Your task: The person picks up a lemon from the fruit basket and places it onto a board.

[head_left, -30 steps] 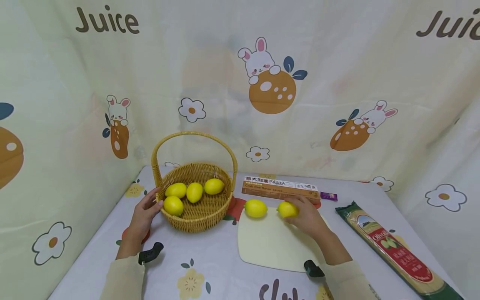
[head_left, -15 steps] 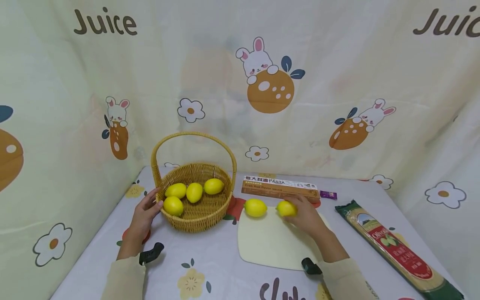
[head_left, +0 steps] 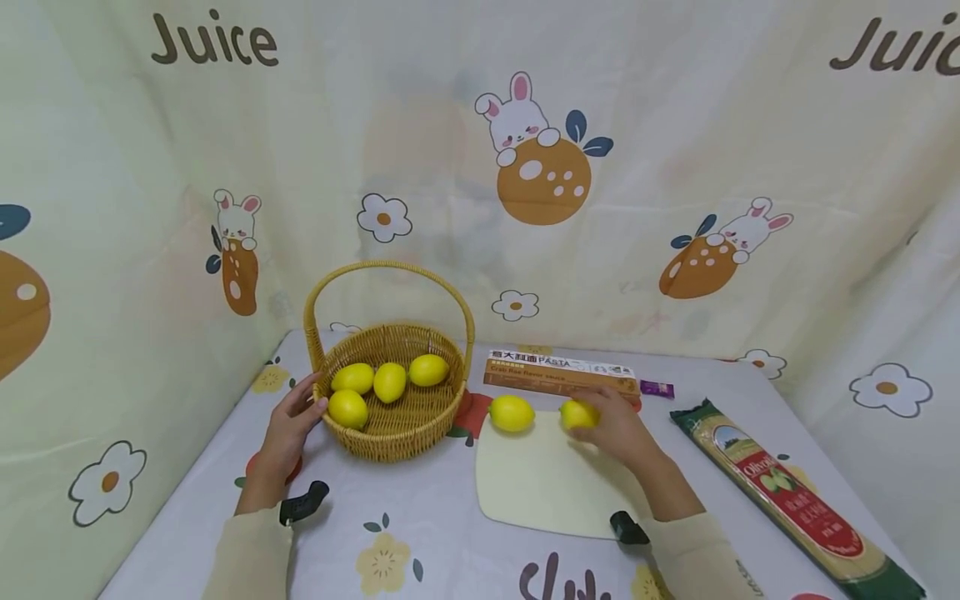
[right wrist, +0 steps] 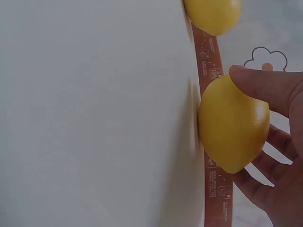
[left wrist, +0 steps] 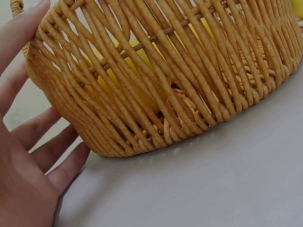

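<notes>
On the left stands a wicker basket [head_left: 397,439] with a tall arched handle. Several lemons lie inside, among them one near the front [head_left: 348,409]. My left hand [head_left: 289,425] rests against the basket's left side, its fingers spread along the woven wall and its thumb at the rim, as the left wrist view shows. My right hand [head_left: 617,429] holds a lemon [right wrist: 232,125] between thumb and fingers at the far edge of a pale cutting board [head_left: 551,483]. A second lemon [head_left: 512,413] lies to its left at the board's far edge.
Behind the board lies a long pasta box [head_left: 558,374], with a small purple packet [head_left: 657,389] at its right end. A long green and red pasta bag [head_left: 795,496] lies slanted at the right. Patterned cloth walls [head_left: 420,150] enclose the table at the back and sides.
The lemon in my right hand has shifted very slightly right, away from the second lemon. The left hand and the basket stay where they were.
</notes>
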A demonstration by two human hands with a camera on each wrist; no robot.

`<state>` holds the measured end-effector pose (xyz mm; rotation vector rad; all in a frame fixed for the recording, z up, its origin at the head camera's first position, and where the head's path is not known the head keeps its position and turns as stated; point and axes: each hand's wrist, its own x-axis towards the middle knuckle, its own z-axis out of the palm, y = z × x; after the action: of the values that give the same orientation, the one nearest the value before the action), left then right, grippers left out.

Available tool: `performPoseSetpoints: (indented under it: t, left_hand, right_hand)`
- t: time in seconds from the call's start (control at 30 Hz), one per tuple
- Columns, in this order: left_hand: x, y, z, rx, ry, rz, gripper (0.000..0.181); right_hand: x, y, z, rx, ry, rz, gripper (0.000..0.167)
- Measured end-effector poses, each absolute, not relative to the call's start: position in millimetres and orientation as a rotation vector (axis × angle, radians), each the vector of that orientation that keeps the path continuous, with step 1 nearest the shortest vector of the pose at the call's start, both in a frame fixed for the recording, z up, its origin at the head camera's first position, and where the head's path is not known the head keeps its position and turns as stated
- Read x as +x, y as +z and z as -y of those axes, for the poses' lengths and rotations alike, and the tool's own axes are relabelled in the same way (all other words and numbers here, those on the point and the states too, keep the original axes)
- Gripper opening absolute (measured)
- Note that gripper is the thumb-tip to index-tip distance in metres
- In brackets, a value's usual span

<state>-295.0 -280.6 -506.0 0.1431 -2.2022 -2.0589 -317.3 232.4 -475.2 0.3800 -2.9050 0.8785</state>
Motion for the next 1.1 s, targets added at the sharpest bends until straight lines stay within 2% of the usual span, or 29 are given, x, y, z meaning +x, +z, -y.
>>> performPoseSetpoints:
  t: [0.33, 0.6, 0.83, 1.1]
  left_hand:
    - [-292.1, -504.7, 281.8, 0.129, -2.064, 2.204, 0.065]
    - [-296.7, -508.0, 282.2, 0.117, -2.072, 2.189, 0.066]
    - [-297.6, -506.6, 283.7, 0.118, -2.052, 2.196, 0.065]
    - [-297.6, -507.0, 281.8, 0.124, -2.087, 2.161, 0.064]
  right_hand:
    - [-312.3, -450.3, -214.5, 0.393, 0.857, 2.913, 0.052]
    - [-302.6, -422.7, -160.7, 0.565, 0.904, 2.856, 0.052]
    - [-306.8, -411.9, -113.8, 0.766, 0.985, 2.777, 0.046]
    - [-309.7, -403.8, -57.9, 0.992, 0.956, 2.728, 0.047]
